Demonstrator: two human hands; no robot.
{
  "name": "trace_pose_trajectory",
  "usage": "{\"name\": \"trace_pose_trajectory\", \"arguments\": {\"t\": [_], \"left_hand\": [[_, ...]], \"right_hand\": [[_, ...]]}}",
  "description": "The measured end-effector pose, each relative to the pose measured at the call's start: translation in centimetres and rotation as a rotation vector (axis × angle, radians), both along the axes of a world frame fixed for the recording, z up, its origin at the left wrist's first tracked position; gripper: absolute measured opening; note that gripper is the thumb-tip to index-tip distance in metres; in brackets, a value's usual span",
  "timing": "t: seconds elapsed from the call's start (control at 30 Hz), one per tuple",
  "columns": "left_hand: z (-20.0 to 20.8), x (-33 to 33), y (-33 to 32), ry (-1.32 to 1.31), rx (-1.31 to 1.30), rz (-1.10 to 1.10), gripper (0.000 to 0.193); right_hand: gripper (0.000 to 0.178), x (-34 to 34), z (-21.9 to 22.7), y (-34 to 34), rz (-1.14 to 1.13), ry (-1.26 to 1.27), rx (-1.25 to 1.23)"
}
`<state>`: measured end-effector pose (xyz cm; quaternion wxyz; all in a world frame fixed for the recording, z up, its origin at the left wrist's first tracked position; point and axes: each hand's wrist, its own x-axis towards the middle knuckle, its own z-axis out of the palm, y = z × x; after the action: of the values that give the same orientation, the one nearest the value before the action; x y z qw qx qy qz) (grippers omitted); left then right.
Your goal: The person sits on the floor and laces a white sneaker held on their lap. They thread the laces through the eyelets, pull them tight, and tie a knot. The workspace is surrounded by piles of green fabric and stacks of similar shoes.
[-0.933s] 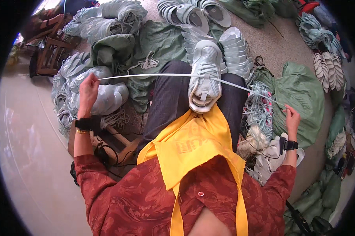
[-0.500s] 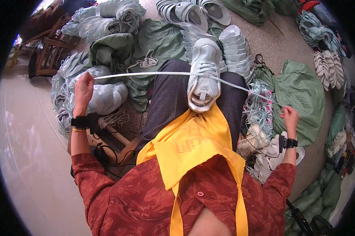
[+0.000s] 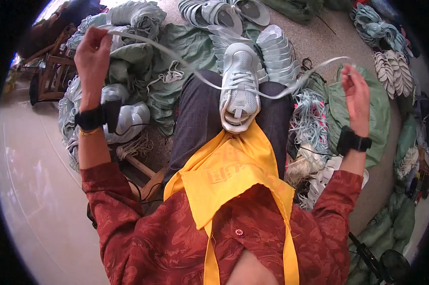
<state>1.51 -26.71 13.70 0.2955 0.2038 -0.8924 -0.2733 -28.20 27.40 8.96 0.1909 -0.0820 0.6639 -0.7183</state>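
Note:
A pale grey-white sneaker rests on my lap between my knees, its toe pointing away and its heel toward my apron. A flat white shoelace runs out of its upper eyelets to both sides. Raised at the far left, my left hand pinches one end of the lace between thumb and fingers. My right hand is lifted at the right, fingertips pinched on the other end. Both halves of the lace hang slack in curves. Lacing crosses the tongue lower on the shoe.
Nested shoe uppers stand beyond my knees, with more stacks at the far left. Bundles of laces lie by my right leg, next to a green sack. A wooden stool stands at the left.
Both hands have risen and moved away from my body, still holding the lace ends. The lace, stretched nearly straight before, now hangs in loose curves. The sneaker stays on my lap.

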Motion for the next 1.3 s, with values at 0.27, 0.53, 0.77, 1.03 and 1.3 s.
{"name": "trace_pose_trajectory", "arguments": {"t": [0.27, 0.53, 0.77, 1.03, 1.3], "left_hand": [[-8.1, 2.3, 14.3, -0.665, 1.018, -0.482, 0.013], [-9.5, 0.6, 18.3, -0.373, 1.211, -0.478, 0.011], [-10.6, -0.3, 19.3, -0.218, 1.232, -0.359, 0.01], [-11.5, -0.2, 19.1, -0.237, 1.121, -0.34, 0.01], [-12.3, -0.9, 19.7, -0.138, 1.109, -0.236, 0.008]], "right_hand": [[0.02, 11.0, -3.6, -5.4, 0.409, -0.131, 0.364], [0.014, 13.6, -6.5, -10.6, 0.289, -0.036, 0.122], [0.009, 13.8, -7.8, -11.7, 0.229, 0.004, 0.109], [0.007, 14.6, -8.3, -12.0, 0.168, 0.019, 0.063], [0.004, 15.0, -7.8, -12.7, 0.212, 0.227, 0.267]]}}
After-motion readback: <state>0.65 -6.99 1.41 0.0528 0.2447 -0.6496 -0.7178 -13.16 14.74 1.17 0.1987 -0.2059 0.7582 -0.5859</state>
